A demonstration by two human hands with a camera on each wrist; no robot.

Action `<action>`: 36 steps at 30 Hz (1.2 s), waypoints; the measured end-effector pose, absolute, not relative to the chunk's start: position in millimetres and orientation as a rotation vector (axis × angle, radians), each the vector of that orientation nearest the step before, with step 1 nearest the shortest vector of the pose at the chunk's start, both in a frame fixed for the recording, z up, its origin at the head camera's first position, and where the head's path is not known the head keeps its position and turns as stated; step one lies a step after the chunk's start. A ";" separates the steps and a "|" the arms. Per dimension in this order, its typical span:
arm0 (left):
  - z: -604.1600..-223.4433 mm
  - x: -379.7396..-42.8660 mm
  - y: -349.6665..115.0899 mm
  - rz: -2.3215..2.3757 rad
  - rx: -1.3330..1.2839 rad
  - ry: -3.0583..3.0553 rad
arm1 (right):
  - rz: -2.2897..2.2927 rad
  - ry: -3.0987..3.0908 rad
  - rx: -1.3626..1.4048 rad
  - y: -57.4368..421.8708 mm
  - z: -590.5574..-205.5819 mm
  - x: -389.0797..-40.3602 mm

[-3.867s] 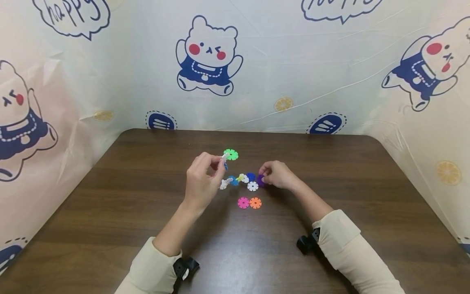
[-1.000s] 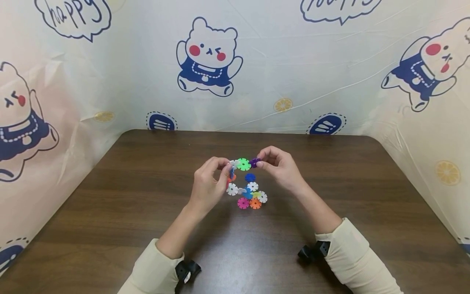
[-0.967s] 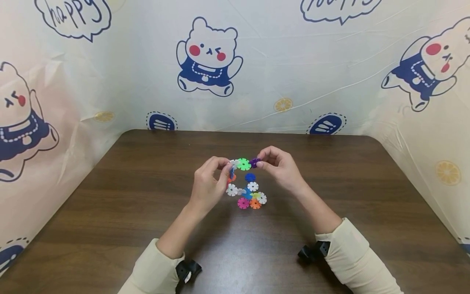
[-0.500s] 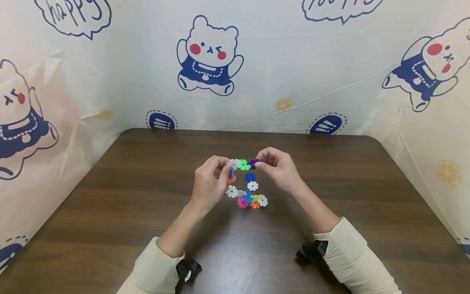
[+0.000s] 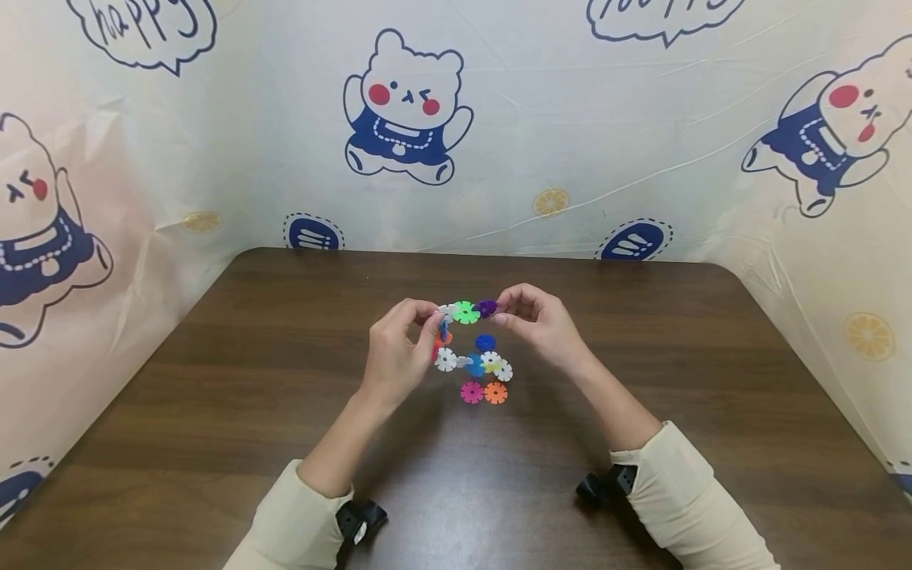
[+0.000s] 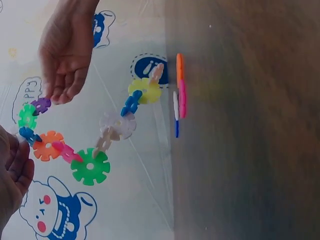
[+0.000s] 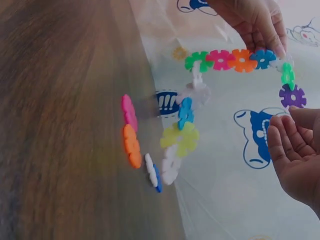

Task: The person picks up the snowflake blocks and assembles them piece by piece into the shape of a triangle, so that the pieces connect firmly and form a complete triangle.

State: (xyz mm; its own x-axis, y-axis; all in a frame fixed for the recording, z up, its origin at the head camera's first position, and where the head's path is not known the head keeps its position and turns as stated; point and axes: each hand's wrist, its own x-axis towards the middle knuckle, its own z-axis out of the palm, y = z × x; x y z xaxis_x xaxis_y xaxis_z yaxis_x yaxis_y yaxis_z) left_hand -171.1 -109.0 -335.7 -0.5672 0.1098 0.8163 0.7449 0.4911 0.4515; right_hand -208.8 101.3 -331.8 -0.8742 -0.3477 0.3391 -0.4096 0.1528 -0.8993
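Note:
A chain of interlocking snowflake discs hangs in a loop between the hands, over the table. My left hand (image 5: 399,348) pinches it near its top, at a white disc beside a blue disc (image 6: 30,135). A green disc (image 5: 466,313) comes after the white one, with a purple disc (image 5: 487,308) slotted against it at the chain's end. Thumb and fingertips of my right hand (image 5: 543,326) pinch that purple disc. From the left hand the chain runs down through orange (image 7: 243,60), pink (image 7: 221,60), green (image 6: 90,166), white, blue and yellow discs (image 7: 180,139) to a white one.
Loose on the brown table (image 5: 214,412) lie a pink disc (image 5: 473,393) and an orange disc (image 5: 495,393) side by side. A dark blue disc (image 5: 485,343) lies behind them, by a white disc overlapped by the chain. A cartoon-printed sheet (image 5: 534,119) stands behind the table.
The right hand has lifted the purple disc from the table to the green disc, where it is now joined. Lately both hands shifted slightly, and the chain's hanging end rose off the pink and orange discs.

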 end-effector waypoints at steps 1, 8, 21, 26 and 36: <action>-335.5 -171.2 -109.8 -1.082 -0.693 -1.987 | 1.854 -2.356 0.768 101.6 -332.8 -209.4; -333.3 -171.8 -114.0 -1.064 -0.584 -1.941 | 1.762 -2.504 0.768 103.8 -340.9 -213.1; -326.5 -175.3 -125.5 -1.054 -0.337 -1.822 | 1.366 -2.995 0.886 107.4 -358.3 -220.2; -325.7 -174.6 -128.7 -1.066 -0.315 -1.813 | 1.206 -3.116 0.952 106.8 -365.0 -220.9; -324.3 -172.7 -130.8 -1.048 -0.326 -1.841 | 1.036 -3.262 1.004 101.6 -374.6 -221.7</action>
State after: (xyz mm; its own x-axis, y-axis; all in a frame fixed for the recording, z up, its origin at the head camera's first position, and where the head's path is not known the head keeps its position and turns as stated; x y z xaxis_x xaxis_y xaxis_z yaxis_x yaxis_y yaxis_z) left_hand -172.7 -130.8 -324.3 -0.5058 -0.2095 0.8368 0.6127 0.5956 0.5195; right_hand -221.7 101.6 -374.6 -0.7593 -0.6119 -0.2214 -0.3721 0.6874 -0.6237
